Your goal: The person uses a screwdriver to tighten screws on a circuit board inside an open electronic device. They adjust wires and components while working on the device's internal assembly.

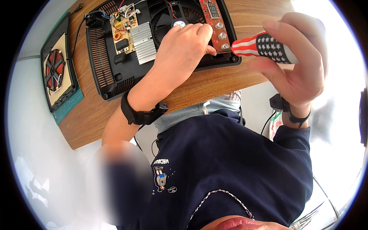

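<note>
My right hand [303, 57] grips a screwdriver [274, 48] by its handle, which has white stars on black and red-and-white stripes. The shaft points left, to the near edge of a red control board [222, 27] with a digit display and coil springs. Curled over the fan area beside that board is my left hand [184, 48], thumb close to the screwdriver's tip; whatever its fingers pinch is hidden. Both sit over an opened black appliance housing [100, 61] holding a fan [159, 21], a finned metal heat sink [144, 42] and a tan circuit board [122, 32].
At the left of the wooden table [82, 126], a black-framed panel with a red-and-black coil [55, 69] lies on a green mat [71, 103]. A black cable [78, 36] runs beside the housing. My body is close to the table's near edge.
</note>
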`<state>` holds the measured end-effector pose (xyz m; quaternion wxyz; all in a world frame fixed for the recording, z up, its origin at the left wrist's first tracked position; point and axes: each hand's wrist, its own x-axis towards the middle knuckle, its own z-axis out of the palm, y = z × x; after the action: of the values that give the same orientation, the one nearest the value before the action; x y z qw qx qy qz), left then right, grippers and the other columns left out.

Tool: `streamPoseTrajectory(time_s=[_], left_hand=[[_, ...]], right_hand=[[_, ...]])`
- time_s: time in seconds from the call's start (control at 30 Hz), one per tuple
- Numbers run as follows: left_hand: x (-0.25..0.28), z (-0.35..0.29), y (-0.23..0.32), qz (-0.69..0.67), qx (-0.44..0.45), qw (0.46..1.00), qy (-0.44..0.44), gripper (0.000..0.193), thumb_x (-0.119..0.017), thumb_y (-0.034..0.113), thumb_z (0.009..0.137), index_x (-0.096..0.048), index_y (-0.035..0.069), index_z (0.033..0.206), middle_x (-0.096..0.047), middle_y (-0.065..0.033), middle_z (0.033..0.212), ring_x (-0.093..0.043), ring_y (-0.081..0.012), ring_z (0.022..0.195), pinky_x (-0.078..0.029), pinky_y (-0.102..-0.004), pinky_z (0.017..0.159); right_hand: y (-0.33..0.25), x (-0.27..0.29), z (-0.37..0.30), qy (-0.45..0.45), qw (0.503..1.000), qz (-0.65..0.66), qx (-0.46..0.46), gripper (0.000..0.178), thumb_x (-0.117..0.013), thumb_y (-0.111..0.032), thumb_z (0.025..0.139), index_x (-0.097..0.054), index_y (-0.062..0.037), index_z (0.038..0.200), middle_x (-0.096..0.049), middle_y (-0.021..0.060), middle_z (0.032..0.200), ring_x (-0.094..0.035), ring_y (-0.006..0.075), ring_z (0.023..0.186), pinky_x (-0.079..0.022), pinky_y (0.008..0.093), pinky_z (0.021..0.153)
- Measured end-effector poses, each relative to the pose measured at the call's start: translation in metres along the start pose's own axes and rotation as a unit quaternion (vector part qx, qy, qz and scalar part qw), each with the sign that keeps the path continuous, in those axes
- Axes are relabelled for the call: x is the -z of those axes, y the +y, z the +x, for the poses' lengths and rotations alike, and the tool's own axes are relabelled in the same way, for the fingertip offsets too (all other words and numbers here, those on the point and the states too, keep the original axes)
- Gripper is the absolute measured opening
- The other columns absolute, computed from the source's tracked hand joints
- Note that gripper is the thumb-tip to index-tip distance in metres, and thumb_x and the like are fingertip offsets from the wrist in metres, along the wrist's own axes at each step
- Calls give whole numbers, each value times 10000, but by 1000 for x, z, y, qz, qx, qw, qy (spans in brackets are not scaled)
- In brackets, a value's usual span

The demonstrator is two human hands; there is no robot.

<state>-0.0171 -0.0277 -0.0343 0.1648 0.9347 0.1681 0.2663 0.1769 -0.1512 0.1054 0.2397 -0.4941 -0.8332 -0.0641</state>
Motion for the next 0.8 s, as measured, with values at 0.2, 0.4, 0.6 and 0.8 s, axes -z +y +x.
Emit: streamPoseTrajectory(time_s=[0.2, 0.4, 0.6, 0.8], left_hand=[[1, 0, 2, -3, 5, 1000, -1, 411, -867, 198, 752, -519, 42, 904, -646, -78, 831, -645, -292, 787, -498, -396, 711], [1, 0, 1, -6, 8, 1000, 1, 412, -866, 205, 751, -521, 43, 905, -646, -82, 830, -641, -295, 783, -501, -395, 717], [0, -1, 1, -4, 6, 1000, 5, 411, -867, 200, 747, -522, 41, 904, -649, -84, 836, -645, -297, 790, -503, -397, 721], [0, 0, 1, -6, 6, 1000, 2, 408, -867, 194, 745, -522, 41, 901, -648, -90, 836, -644, -300, 789, -504, -399, 722]], right_hand=[[6, -5, 10, 38, 997, 55, 35, 617, -833, -225, 856, -589, 103, 1318, -664, 234, 1226, -689, 312, 1017, -575, 344, 831], [0, -4, 17, 14, 999, 45, 13, 609, -828, -205, 856, -584, 101, 1323, -683, 230, 1227, -687, 304, 1023, -571, 352, 856], [1, -3, 17, 0, 998, 67, 10, 461, -743, -174, 939, -598, 63, 1307, -685, 218, 1258, -677, 307, 1108, -549, 349, 926], [12, 6, 20, -33, 997, 15, 73, 497, -773, -53, 872, -568, 88, 1302, -651, 211, 1128, -676, 229, 886, -541, 311, 708]])
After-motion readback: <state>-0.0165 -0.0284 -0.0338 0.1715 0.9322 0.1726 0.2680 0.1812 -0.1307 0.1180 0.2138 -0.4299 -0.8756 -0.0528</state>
